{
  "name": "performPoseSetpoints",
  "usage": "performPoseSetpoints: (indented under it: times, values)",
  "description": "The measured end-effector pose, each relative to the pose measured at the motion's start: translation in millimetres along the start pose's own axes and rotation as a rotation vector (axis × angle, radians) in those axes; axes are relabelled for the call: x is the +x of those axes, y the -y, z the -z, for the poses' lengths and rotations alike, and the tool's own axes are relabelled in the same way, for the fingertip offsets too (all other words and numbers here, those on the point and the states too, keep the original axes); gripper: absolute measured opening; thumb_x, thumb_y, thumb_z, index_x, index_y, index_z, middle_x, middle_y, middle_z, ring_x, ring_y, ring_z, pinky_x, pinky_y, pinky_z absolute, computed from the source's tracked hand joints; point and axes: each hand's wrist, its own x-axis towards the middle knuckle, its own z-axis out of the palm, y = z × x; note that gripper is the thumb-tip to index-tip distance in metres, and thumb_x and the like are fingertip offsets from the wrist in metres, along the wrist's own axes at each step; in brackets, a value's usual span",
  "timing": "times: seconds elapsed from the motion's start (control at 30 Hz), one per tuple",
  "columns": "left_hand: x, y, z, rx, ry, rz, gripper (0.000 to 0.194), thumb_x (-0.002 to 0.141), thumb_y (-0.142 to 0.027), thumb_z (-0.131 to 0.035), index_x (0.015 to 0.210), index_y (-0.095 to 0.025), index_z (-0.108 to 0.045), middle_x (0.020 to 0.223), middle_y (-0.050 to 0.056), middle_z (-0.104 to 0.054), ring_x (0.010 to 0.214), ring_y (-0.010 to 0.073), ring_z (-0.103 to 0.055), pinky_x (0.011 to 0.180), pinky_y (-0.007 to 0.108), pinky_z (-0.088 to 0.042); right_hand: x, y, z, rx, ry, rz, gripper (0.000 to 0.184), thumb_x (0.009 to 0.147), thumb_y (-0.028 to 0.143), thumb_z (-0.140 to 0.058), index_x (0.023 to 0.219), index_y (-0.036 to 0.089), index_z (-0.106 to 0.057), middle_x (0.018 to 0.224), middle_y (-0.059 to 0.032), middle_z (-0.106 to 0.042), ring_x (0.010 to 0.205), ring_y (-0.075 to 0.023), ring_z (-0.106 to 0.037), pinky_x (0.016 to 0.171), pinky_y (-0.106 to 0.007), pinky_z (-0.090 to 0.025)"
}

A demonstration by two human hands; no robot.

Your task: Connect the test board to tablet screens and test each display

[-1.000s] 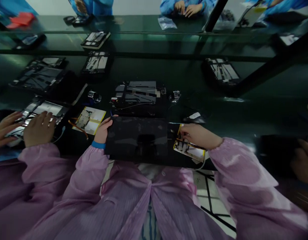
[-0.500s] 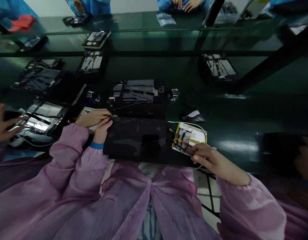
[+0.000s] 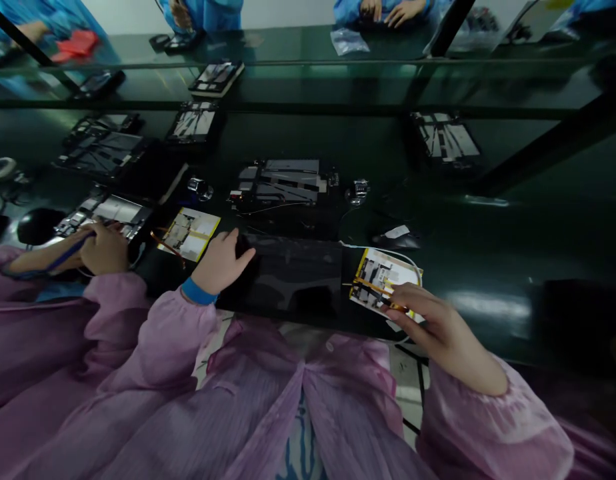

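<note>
A black flat panel (image 3: pixel 293 277) lies at the near edge of the dark green bench. My left hand (image 3: pixel 221 261), with a blue wristband, rests on the panel's left end, fingers curled over its edge. To the right of the panel lies a white and yellow battery pack (image 3: pixel 385 275) with orange flex cable. My right hand (image 3: pixel 428 320) touches the pack's near edge, fingertips pinched on the cable end. An open tablet chassis (image 3: pixel 288 183) sits just behind the panel.
A co-worker's hand (image 3: pixel 104 248) at the left works on another open tablet (image 3: pixel 108 213). A second battery pack (image 3: pixel 191 232) lies left of the panel. More open tablets (image 3: pixel 445 140) stand further back. People in blue sleeves (image 3: pixel 388 10) work across the bench.
My left hand moved from the panel's left edge onto its top surface. The co-worker's arm that reached in beside it pulled back to the left. My right hand stays at the battery pack.
</note>
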Motion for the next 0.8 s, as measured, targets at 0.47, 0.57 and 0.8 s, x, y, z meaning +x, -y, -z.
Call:
performPoseSetpoints:
  times: [0.47,0.57,0.8]
  values:
    - [-54.5,-135.6,-30.8,-0.559,0.235,-0.639,0.016,0.079,-0.007,-0.049,0.087,-0.015,-0.061,0.090,0.006,-0.066,0.082,0.0137,-0.063,0.076,0.024,-0.052,10.0,22.0,-37.6,-0.076,0.071,0.036,0.019,0.094,0.022,-0.046,0.079,0.019,-0.057,0.071,-0.0043,-0.061,0.069,-0.0163,-0.058,0.063,-0.029,-0.047]
    - [-54.2,-133.4,-33.9,-0.573,0.262,-0.597,0.012,0.073,-0.006,-0.052,0.078,-0.016,-0.057,0.086,0.006,-0.064,0.077,0.0138,-0.061,0.070,0.024,-0.050,8.6,22.5,-42.1,-0.084,0.053,0.033,0.018,0.094,0.020,-0.045,0.081,0.019,-0.058,0.072,-0.0052,-0.062,0.070,-0.0168,-0.059,0.062,-0.029,-0.048]
    - [-52.9,-132.6,-32.1,-0.630,0.341,-0.566,0.012,0.069,-0.007,-0.056,0.065,-0.017,-0.050,0.080,0.005,-0.062,0.076,0.0142,-0.060,0.071,0.025,-0.048,8.7,21.9,-47.1,-0.132,0.043,0.093,0.017,0.094,0.018,-0.045,0.083,0.018,-0.058,0.071,-0.0046,-0.062,0.067,-0.0164,-0.058,0.061,-0.028,-0.046]
